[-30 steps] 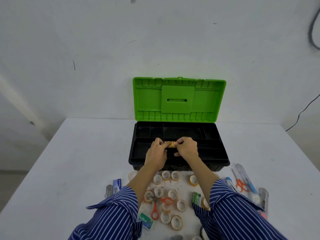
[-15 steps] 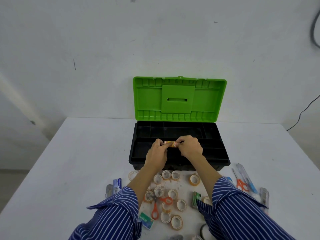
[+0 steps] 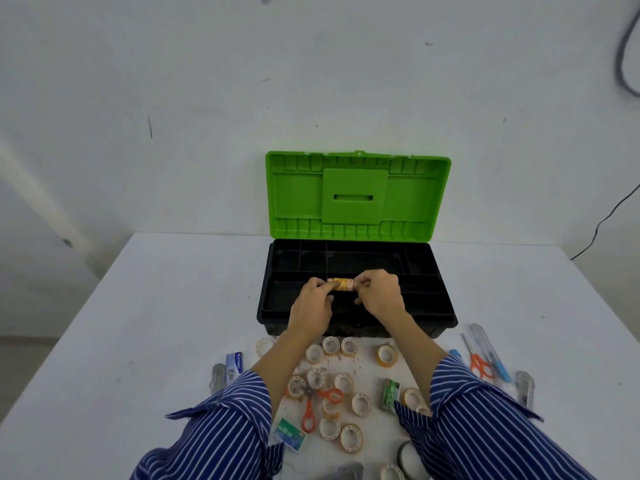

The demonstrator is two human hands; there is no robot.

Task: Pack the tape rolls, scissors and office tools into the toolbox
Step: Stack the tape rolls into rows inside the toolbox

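My left hand (image 3: 313,306) and right hand (image 3: 379,294) pinch a stack of tape rolls (image 3: 341,284) between them, over the open toolbox (image 3: 433,306) on the counter (image 3: 156,323)

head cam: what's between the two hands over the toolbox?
In the head view, a short stack of tape rolls, held on its side, spans the gap between the left hand and right hand, pinched at each end above the open toolbox.
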